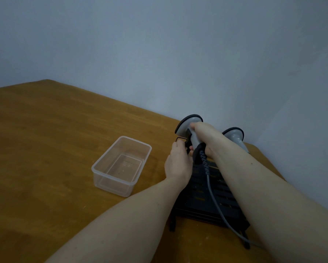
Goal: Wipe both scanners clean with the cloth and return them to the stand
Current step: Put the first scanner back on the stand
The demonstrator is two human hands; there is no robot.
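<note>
At the bench's (pixel 45 149) far right corner | scanner 1 (pixel 189 128) clamped in right hand (pixel 206 137) above stand (pixel 206 194) | left hand (pixel 178 162) pinching stand's clip, likely steadying it | scanner 2 (pixel 235 137) seated behind | cloth unseen

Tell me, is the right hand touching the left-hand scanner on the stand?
Touching. The head view shows the right hand with fingers curled round the grey handle of the left scanner, just above its coiled cable.

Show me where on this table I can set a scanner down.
Bare wood lies left of the clear tub and behind it toward the wall. It is crowded at the right: black stand, both scanners, both hands.
</note>
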